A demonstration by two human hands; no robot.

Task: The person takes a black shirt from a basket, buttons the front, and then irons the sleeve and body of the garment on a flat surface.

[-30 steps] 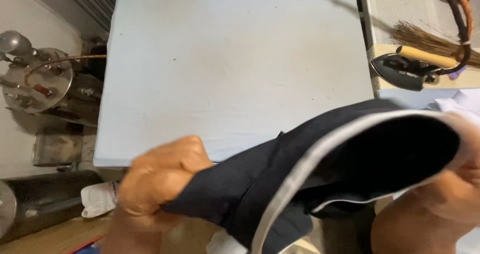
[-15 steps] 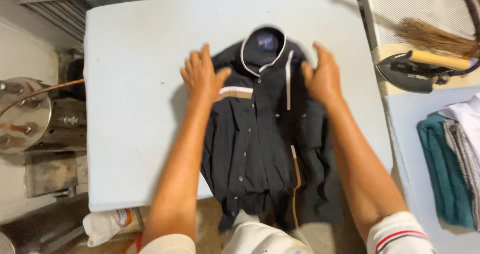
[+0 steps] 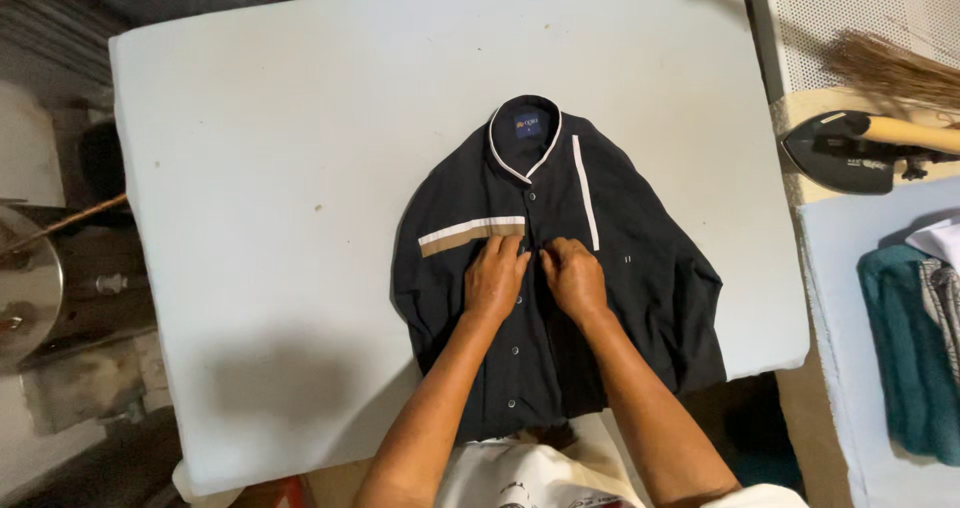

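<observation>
Both hands had slid down from the collar to mid-frame: left hand (image 3: 495,280) and right hand (image 3: 575,280) together, fingertips pinching the placket of the shirt (image 3: 640,268) (black, front up) lying on the table (image 3: 250,168).

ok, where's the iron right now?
Head view, far right: the iron lies on the side ledge past the padded table, below the broom.
</observation>
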